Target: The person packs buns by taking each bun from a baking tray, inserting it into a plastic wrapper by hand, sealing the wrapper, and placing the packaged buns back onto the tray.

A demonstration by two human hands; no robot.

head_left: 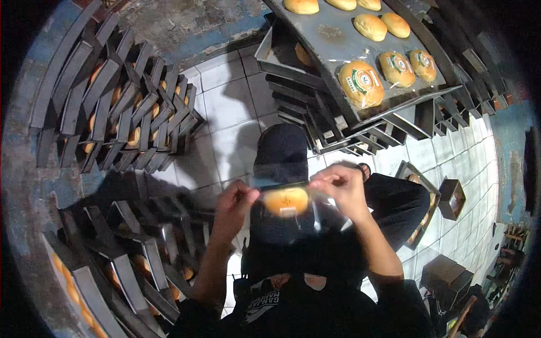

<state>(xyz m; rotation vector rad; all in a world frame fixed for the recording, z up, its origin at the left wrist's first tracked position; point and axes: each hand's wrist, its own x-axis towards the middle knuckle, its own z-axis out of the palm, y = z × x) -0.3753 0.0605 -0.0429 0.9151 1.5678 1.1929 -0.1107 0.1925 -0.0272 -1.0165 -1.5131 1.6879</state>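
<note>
A golden bun (286, 201) hangs in a clear plastic bag (315, 218) above my lap. My left hand (234, 201) pinches the bag's top corner on one side, and my right hand (341, 188) pinches the opposite corner. The bag's edge is stretched between them, with the bun just below. Some print shows low on the bag, too blurred to read. Ahead to the right, a dark metal tray (332, 48) carries a wrapped bun (361, 84) with a printed label, two more like it, and several unwrapped buns (370, 27).
Stacked metal trays (101, 84) with buns between them rise at the left, with another stack (121, 270) at lower left. More trays sit under the right-hand tray. On the tiled floor (225, 107) to the right are a bun tray (416, 234) and a dark box (452, 199).
</note>
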